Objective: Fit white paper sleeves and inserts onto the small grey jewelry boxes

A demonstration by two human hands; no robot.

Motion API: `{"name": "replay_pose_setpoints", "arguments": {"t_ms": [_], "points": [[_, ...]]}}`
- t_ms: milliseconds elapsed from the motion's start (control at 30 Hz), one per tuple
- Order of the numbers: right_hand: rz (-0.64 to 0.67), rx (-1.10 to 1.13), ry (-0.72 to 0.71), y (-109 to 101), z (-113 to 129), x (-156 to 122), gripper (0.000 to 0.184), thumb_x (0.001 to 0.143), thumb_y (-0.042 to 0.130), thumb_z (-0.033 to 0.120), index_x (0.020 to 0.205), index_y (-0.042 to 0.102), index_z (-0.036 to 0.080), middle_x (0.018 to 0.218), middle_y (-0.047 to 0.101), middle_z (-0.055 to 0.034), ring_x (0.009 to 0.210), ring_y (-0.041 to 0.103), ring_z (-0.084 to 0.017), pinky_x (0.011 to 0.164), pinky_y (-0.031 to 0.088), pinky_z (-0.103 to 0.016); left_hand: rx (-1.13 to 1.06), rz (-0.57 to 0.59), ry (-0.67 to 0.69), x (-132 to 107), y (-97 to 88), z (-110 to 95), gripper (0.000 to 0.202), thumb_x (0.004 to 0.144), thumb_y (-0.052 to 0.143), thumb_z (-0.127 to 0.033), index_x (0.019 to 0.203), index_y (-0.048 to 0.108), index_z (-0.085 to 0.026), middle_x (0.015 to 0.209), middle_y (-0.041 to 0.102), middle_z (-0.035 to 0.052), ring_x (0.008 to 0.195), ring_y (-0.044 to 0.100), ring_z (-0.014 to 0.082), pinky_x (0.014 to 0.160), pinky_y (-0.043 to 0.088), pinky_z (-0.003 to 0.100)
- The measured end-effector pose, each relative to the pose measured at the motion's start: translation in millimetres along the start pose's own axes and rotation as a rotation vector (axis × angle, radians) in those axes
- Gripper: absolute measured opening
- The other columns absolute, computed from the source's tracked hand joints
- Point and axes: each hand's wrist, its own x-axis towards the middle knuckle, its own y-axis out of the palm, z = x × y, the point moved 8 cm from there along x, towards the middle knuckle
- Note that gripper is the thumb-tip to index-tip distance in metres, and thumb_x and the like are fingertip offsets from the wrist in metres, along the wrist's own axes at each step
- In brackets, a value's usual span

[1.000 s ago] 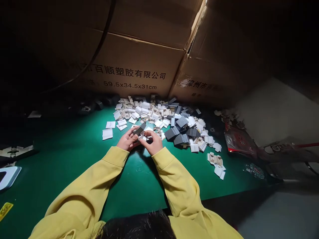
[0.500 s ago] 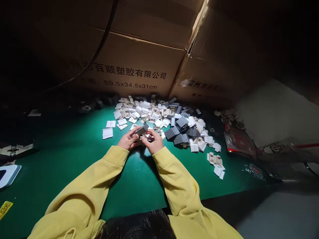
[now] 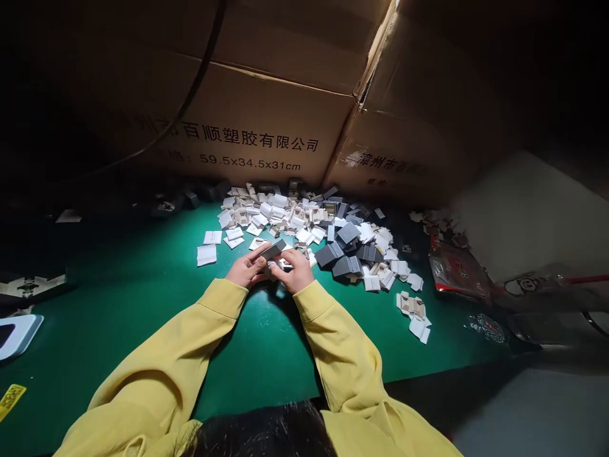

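Both my hands meet over the green table [image 3: 143, 298], just in front of a heap of small card pieces [image 3: 304, 219]. My left hand [image 3: 246, 270] is closed round a small grey folded box [image 3: 275, 249], thumb and fingers pinching its lower side. My right hand [image 3: 295, 271] is closed too, its fingertips pressed against the same grey box and a white card piece under it. Yellow sleeves cover both arms. Several flat grey boxes [image 3: 345, 251] lie just right of my right hand.
Large brown cartons [image 3: 257, 114] stand along the back of the table. Two white cards [image 3: 208, 246] lie left of the heap. A red packet [image 3: 454, 270] and dark bags sit at the right. A white tray corner [image 3: 16, 333] shows at the far left.
My hands stay in the same spot. The grey box has tilted and shifted slightly right as my fingers work on it.
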Motion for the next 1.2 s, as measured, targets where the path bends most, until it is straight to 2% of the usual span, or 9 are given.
{"name": "replay_pose_setpoints", "arguments": {"t_ms": [167,300,400,567,733,833,967,1067,1200], "points": [[0.091,-0.064,0.029,5,0,2,0.014,0.078,0.067,0.026,0.091,0.073,0.024,0.089,0.065,-0.0030,0.092,0.060,-0.020,0.083,0.052,-0.033,0.019,-0.023,-0.002,-2,0.0,-1,0.087,0.063,0.084,-0.050,0.138,0.056,-0.017,0.111,0.072,0.0130,0.093,0.068,0.0235,0.073,0.057,0.030],[0.052,-0.138,0.020,3,6,0,0.014,0.080,0.066,0.027,0.092,0.073,0.026,0.099,0.066,-0.0039,0.100,0.059,-0.021,0.089,0.050,-0.034,0.011,-0.040,-0.009,-2,-0.5,-1,0.085,0.063,0.084,-0.050,0.137,0.057,-0.018,0.110,0.072,0.0118,0.089,0.067,0.0200,0.073,0.057,0.028],[0.008,-0.147,0.046,3,8,-2,0.013,0.081,0.064,0.026,0.091,0.073,0.025,0.101,0.067,-0.0044,0.100,0.060,-0.022,0.089,0.050,-0.035,0.009,-0.046,-0.013,-1,-0.8,0,0.082,0.063,0.084,-0.051,0.135,0.059,-0.020,0.112,0.071,0.0104,0.090,0.066,0.0198,0.073,0.058,0.028],[-0.067,-0.106,0.073,2,7,-2,0.009,0.076,0.063,0.018,0.080,0.069,0.022,0.085,0.068,-0.0032,0.086,0.059,-0.020,0.081,0.052,-0.033,0.041,-0.043,0.006,0,0.1,1,0.076,0.065,0.082,-0.051,0.133,0.062,-0.023,0.119,0.069,0.0108,0.099,0.064,0.0225,0.073,0.058,0.028],[-0.013,-0.096,-0.035,3,12,2,0.009,0.077,0.063,0.019,0.075,0.071,0.025,0.083,0.070,-0.0014,0.089,0.059,-0.020,0.086,0.051,-0.035,0.045,-0.054,0.002,-1,-1.4,2,0.075,0.066,0.081,-0.051,0.132,0.062,-0.021,0.114,0.070,0.0096,0.088,0.066,0.0193,0.069,0.058,0.028],[0.022,-0.088,-0.093,5,14,2,0.011,0.081,0.063,0.023,0.081,0.074,0.025,0.088,0.072,-0.0027,0.093,0.062,-0.021,0.089,0.052,-0.037,-0.006,-0.056,-0.007,0,-2.2,3,0.076,0.065,0.082,-0.050,0.132,0.061,-0.020,0.109,0.071,0.0073,0.079,0.065,0.0154,0.069,0.058,0.027],[0.041,-0.090,-0.122,11,15,-3,0.021,0.089,0.057,0.030,0.098,0.075,0.026,0.102,0.074,-0.0054,0.100,0.065,-0.022,0.096,0.051,-0.040,-0.092,-0.042,0.002,2,-2.5,4,0.066,0.067,0.082,-0.049,0.123,0.066,-0.018,0.107,0.071,0.0071,0.079,0.066,0.0146,0.068,0.057,0.026],[0.079,-0.114,-0.164,18,17,-7,0.028,0.087,0.060,0.033,0.111,0.072,0.026,0.115,0.072,-0.0059,0.110,0.063,-0.023,0.102,0.049,-0.041,-0.109,-0.047,0.008,3,-5.5,5,0.055,0.072,0.079,-0.047,0.117,0.068,-0.017,0.107,0.072,0.0090,0.077,0.066,0.0136,0.060,0.054,0.021],[0.135,-0.142,-0.196,25,18,-11,0.037,0.085,0.063,0.032,0.120,0.068,0.022,0.121,0.070,-0.0082,0.112,0.062,-0.025,0.104,0.049,-0.042,-0.076,-0.041,0.010,5,-8.8,7,0.053,0.078,0.073,-0.047,0.122,0.066,-0.019,0.110,0.072,0.0083,0.075,0.066,0.0132,0.053,0.050,0.019]]}}
